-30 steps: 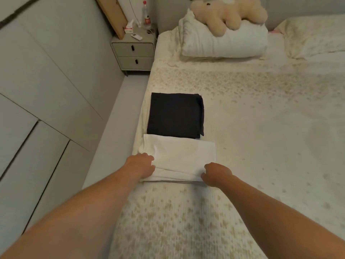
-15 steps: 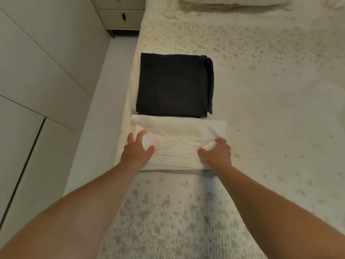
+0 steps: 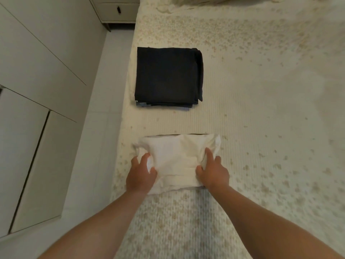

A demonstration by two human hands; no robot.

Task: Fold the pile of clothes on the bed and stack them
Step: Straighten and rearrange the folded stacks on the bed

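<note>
Since the earlier frame, the white garment [image 3: 179, 161] had left the dark stack [image 3: 168, 77], gripped at its sides by the left hand [image 3: 141, 174] and right hand [image 3: 212, 172] above the bed [image 3: 261, 109]. Even side pressure should probably keep folds intact until stacked.

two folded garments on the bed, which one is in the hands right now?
The white folded garment, nearest the camera: the left hand and right hand grip its ends. The dark folded stack lies farther up the bed, untouched.
</note>
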